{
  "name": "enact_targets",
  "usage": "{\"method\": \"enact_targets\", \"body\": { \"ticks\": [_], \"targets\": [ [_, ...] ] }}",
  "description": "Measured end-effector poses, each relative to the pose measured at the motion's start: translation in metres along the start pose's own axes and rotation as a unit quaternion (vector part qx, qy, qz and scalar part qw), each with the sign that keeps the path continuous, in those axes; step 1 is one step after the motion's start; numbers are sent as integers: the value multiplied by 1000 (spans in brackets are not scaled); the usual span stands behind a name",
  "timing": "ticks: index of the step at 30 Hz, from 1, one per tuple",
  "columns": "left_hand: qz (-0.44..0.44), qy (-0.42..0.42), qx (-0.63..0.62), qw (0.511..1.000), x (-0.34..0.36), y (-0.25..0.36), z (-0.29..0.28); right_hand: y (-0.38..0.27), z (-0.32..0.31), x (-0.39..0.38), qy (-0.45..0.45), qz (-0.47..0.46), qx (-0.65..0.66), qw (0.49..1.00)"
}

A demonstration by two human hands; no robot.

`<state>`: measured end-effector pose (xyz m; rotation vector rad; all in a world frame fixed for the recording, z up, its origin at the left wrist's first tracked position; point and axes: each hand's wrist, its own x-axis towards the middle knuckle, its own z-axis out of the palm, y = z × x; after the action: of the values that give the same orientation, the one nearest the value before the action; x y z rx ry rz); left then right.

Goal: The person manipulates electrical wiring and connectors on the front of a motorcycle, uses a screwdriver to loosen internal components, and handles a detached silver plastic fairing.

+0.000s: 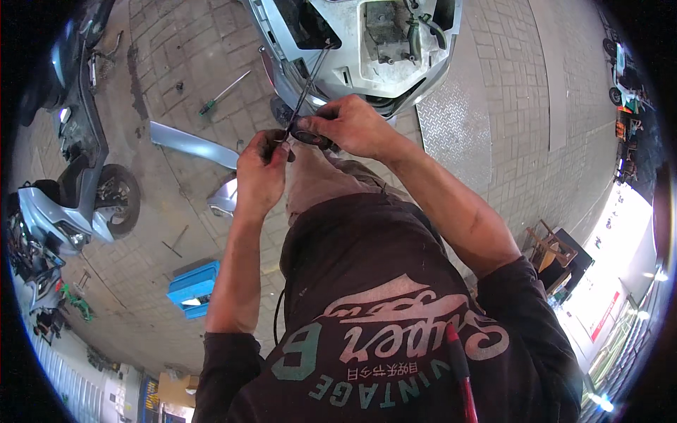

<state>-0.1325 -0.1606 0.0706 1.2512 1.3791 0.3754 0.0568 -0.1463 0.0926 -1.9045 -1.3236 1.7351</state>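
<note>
The left hand and right hand both pinch the black cable, which crosses the near left corner of the scooter body toward a dark opening; hard pulling could chafe it there.

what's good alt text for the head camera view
A person's left hand and right hand meet at a dark cable running to a pale vehicle body. A green-handled screwdriver and blue crate sit on the paved floor.
</note>
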Motion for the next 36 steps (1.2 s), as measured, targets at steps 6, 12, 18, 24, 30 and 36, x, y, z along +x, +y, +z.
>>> {"method": "enact_targets", "body": {
  "ticks": [6,12,18,24,30,36],
  "targets": [
    [89,73,108,987,-4,1,7,0,4,7,4,-14,-21,1000],
    [148,92,168,970,-1,-5,9,6,6,12,20,-52,-57,997],
    [112,77,163,977,4,-6,5,5,7,10,19,-25,-66,997],
    [-68,-1,-101,993,20,-1,-9,9,5,4,4,-9,-32,999],
    [-157,-69,-197,965,30,17,-10,34,14,9,53,-49,-49,996],
    [-59,-53,-54,995,33,6,-6,34,28,16,60,-36,-59,996]
  ]
}}
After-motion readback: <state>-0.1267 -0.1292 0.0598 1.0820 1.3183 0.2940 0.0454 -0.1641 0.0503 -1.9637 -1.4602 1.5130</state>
